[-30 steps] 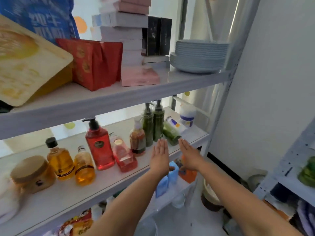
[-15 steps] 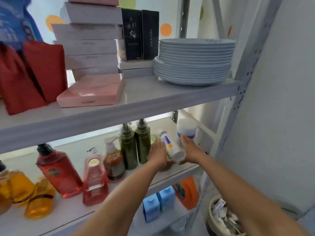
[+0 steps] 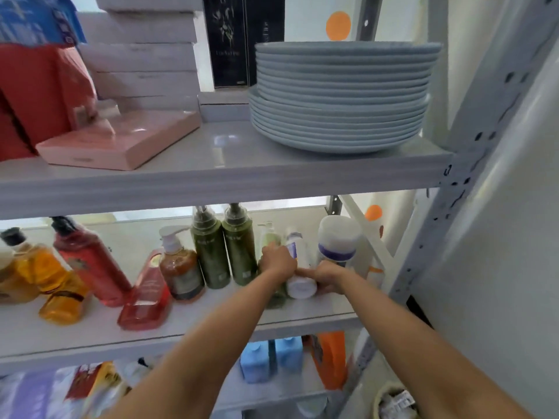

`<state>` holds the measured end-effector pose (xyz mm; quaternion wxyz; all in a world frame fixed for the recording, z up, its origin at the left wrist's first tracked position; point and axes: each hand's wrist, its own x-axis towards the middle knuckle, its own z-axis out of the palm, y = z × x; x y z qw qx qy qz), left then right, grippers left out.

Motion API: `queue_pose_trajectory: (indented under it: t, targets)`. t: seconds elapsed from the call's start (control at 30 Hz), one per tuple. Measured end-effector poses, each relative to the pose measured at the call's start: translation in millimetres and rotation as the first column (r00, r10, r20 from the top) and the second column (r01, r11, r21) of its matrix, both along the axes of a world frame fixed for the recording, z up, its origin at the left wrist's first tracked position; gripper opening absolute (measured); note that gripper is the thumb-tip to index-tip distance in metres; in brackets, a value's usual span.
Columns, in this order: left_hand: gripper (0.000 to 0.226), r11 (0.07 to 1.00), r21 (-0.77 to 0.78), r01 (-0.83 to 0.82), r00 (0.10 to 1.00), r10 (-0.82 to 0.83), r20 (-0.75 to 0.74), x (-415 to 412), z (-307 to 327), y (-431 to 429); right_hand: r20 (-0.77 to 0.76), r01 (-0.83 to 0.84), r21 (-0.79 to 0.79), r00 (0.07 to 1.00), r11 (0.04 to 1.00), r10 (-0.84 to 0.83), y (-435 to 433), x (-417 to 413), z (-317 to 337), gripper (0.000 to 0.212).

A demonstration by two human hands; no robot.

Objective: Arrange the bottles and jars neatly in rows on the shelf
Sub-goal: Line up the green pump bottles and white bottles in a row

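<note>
1. At the left of the shelf [image 3: 211,323] stand two amber bottles [image 3: 30,267]. A third amber thing at the frame edge is cut off.
2. Next come one red pump bottle [image 3: 90,267], one pink bottle [image 3: 145,297] and one brown pump bottle [image 3: 181,273]. They form a loose, staggered line, and the pink one is near the front lip. A sleeve or elbow brushing it could tip it off.
3. Two dark green pump bottles [image 3: 211,255] stand upright, touching side by side.
4. The left hand [image 3: 276,263] curls its fingers round one pale green bottle [image 3: 267,237], just beside the dark pair. A careless push could knock those tall two over.
5. One white bottle [image 3: 301,287] leans between the hands with its base toward the camera. It looks to be mid-placement and could slip or roll if let go while tilted.
6. The right hand [image 3: 329,276] wraps its fingers round the white bottle's lower end.
7. One white jar [image 3: 338,240] sits at the far right, close behind that hand, where a nudge could shove it against the frame.
</note>
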<state>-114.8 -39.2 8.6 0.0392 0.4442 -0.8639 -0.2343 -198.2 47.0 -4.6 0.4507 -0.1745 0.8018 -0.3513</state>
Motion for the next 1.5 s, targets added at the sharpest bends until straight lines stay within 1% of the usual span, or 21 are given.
queue_pose_trajectory:
  t: [0.07,0.17,0.27,0.3,0.33,0.4,0.47,0.57,0.6,0.73,0.87,1.0,1.07,1.13,1.23,1.27,1.3,1.37,1.4,1.43,1.5]
  targets:
    - [0.031,0.997,0.058,-0.043,0.998,0.046,-0.050,-0.3,-1.3,-2.3,0.064,-0.007,-0.016,0.998,1.000,0.008,-3.0,-5.4,-1.5,0.065]
    - [0.021,0.985,0.162,-0.064,0.988,0.084,-0.126,-1.5,-7.3,-10.0,0.150,0.074,-0.103,0.987,0.992,-0.058,-2.2,-6.2,-4.0,0.063]
    - [0.023,0.971,0.226,-0.075,0.962,0.130,-0.240,-0.1,-9.9,-9.0,0.100,0.082,-0.144,0.993,0.986,-0.068,4.2,-10.1,-12.9,0.090]
    - [0.027,0.969,0.235,-0.072,0.950,0.138,-0.280,-0.2,-13.2,-8.7,0.095,0.068,-0.168,0.994,0.983,-0.053,5.7,-13.1,-18.1,0.093]
    - [0.033,0.962,0.263,-0.067,0.941,0.148,-0.303,0.9,-12.1,-5.7,0.094,0.051,-0.195,0.995,0.979,-0.033,8.4,-12.9,-18.4,0.088]
    - [0.044,0.945,0.321,-0.061,0.917,0.180,-0.357,0.5,-9.1,-1.0,0.095,0.028,-0.261,0.995,0.965,-0.003,14.4,-10.5,-16.7,0.063]
    - [0.052,0.905,0.420,-0.071,0.868,0.263,-0.420,0.4,-7.5,-1.5,0.076,0.006,-0.318,0.997,0.948,0.019,19.2,-8.4,-18.4,0.046]
    - [0.056,0.807,0.588,-0.042,0.726,0.429,-0.537,2.6,-2.6,-2.5,0.070,0.002,-0.395,0.997,0.919,0.028,23.0,-6.3,-24.7,0.047]
    - [0.058,0.797,0.603,-0.015,0.720,0.428,-0.547,3.6,-1.8,-2.6,0.065,0.007,-0.405,0.998,0.914,0.021,23.0,-6.3,-27.5,0.052]
    - [0.060,0.846,0.530,0.062,0.816,0.263,-0.515,5.6,1.4,-0.3,0.011,-0.008,-0.434,1.000,0.901,0.014,23.1,-4.7,-28.3,0.057]
    - [0.071,0.881,0.470,0.054,0.827,0.224,-0.515,3.6,1.2,0.0,-0.079,-0.034,-0.439,0.997,0.898,0.000,21.3,0.4,-23.7,0.056]
    - [0.073,0.951,0.292,0.098,0.842,0.077,-0.534,-1.6,-3.6,9.1,-0.273,-0.089,-0.389,0.962,0.917,-0.023,18.7,5.9,-25.4,0.050]
    - [0.076,0.975,0.188,0.122,0.844,-0.002,-0.536,-4.2,-8.5,15.3,-0.433,-0.161,-0.308,0.901,0.938,0.013,19.8,4.7,-29.3,0.040]
    - [0.078,0.983,0.146,0.111,0.842,-0.015,-0.540,-6.1,-12.6,17.2,-0.596,-0.225,-0.166,0.799,0.960,0.085,23.4,-0.7,-26.6,0.026]
    - [0.079,0.985,0.164,0.055,0.833,0.045,-0.552,-7.6,-11.5,15.1,-0.746,-0.291,-0.025,0.643,0.956,0.176,25.3,-12.0,-8.0,0.031]
    - [0.079,0.985,0.171,0.031,0.831,0.069,-0.551,-7.7,-10.6,14.3,-0.780,-0.299,-0.055,0.608,0.953,0.146,24.8,-14.2,0.2,0.031]
    - [0.079,0.985,0.174,0.009,0.833,0.089,-0.546,-7.7,-10.1,14.0,-0.799,-0.282,-0.144,0.599,0.949,0.057,23.8,-15.4,8.8,0.029]
    - [0.080,0.986,0.166,-0.020,0.843,0.106,-0.527,-7.2,-9.8,14.6,-0.769,-0.190,-0.391,0.605,0.900,-0.207,22.2,-16.2,25.0,0.025]
    - [0.080,0.987,0.162,-0.022,0.848,0.104,-0.520,-6.5,-9.9,15.4,-0.746,-0.149,-0.468,0.595,0.871,-0.299,20.9,-17.6,31.2,0.025]
    - [0.080,0.987,0.158,-0.021,0.852,0.100,-0.514,-5.8,-10.3,16.0,-0.750,-0.131,-0.492,0.566,0.861,-0.343,19.0,-20.0,36.8,0.027]
    - [0.080,0.987,0.159,-0.023,0.857,0.101,-0.504,-4.3,-10.1,16.0,-0.824,-0.134,-0.403,0.483,0.905,-0.296,13.5,-29.2,43.7,0.041]
